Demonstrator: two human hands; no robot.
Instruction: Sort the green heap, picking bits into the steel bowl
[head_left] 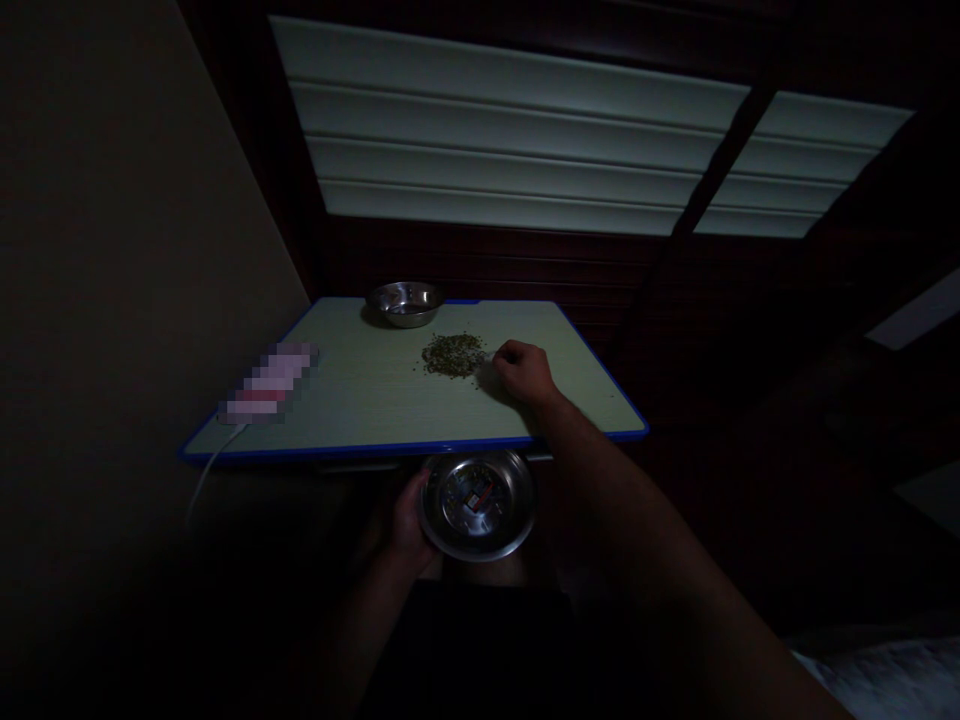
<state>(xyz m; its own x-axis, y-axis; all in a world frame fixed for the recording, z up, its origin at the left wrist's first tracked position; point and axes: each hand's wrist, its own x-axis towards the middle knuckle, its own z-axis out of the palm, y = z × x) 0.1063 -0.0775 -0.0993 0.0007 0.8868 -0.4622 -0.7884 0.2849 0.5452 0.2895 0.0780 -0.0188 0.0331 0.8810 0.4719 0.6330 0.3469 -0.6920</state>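
My left hand (414, 515) grips the rim of a shiny metal bowl (517, 525), held just below the table's front edge; a few small bits and a reddish label show at its bottom. Over the pale table my right hand (523, 370) is closed, fingers curled together at the right side of a spread of small greenish-brown grains (452, 355). Whatever those fingers pinch is too small or hidden to name. Toward the back of the table stands a second metal bowl (409, 303), apart from both hands.
The folding table (352, 400) has a blue edge (420, 449). On its left lies a blurred pinkish device (271, 385) with a white cable (202, 485) hanging off the front. Dark wooden doors with pale slats (510, 140) stand behind; a wall rises at left. The room is dim.
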